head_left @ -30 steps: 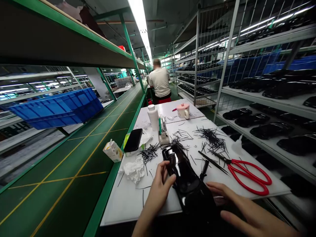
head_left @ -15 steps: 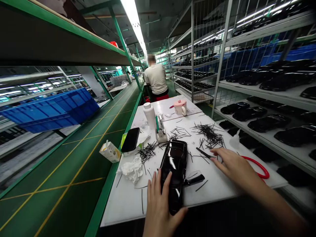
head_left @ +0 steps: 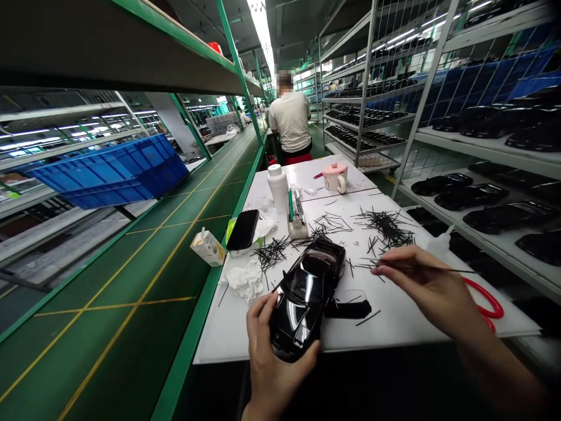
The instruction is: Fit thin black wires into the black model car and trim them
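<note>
Tweezers [head_left: 442, 269] pinched in the right hand [head_left: 433, 292] apparently seek nearby strips [head_left: 386, 227], needing a precise nip; the left hand [head_left: 272, 358] clasps a car [head_left: 307, 286].

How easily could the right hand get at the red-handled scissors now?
Probably not straight away: the right hand pinches a thin dark tool, though the red-handled scissors lie close by, partly hidden behind its forearm.

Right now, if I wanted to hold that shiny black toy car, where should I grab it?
I'd grip the toy car across its near end, coming from the person's side, fingers and thumb on opposite sides, much as the left hand does. What looks like an open door sticks out on the right, so that side seems easy to snag.
</note>
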A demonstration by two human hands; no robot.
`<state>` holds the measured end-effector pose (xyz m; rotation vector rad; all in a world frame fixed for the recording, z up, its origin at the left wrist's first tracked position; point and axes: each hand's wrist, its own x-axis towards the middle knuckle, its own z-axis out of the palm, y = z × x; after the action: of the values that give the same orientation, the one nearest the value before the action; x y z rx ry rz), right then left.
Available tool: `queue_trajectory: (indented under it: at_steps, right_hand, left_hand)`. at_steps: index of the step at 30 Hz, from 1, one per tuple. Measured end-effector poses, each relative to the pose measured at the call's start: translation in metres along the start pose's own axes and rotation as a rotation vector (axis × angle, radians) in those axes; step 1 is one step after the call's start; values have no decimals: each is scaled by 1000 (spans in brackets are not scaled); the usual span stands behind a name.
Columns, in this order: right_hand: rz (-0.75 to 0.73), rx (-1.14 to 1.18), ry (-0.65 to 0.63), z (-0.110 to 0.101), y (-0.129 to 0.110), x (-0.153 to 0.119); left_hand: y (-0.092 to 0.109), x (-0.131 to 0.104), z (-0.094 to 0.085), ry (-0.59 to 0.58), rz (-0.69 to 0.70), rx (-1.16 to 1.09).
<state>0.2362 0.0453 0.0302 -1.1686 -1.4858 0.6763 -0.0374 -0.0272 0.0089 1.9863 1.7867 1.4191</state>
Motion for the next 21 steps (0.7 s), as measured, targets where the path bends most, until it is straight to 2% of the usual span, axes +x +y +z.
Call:
queue_trajectory:
  at_steps: [4,6,13,17,21]
  right_hand:
    - [-235,-73,-169,24,-10,0]
    - [-284,-104,-223,29,-8,3]
    - [-332,-188,-312,35,-2,6]
    - [-391,-192,-296,37,-3,3]
    - [-318,-132,-296,36,0,2]
  left_hand:
    - [7,7,4,64,61,-14]
    - [8,8,5,71,78,-22]
    - [7,5,6,64,79,-45]
    - [6,3,7,67,74,-54]
    - [3,0,6,40,56,-43]
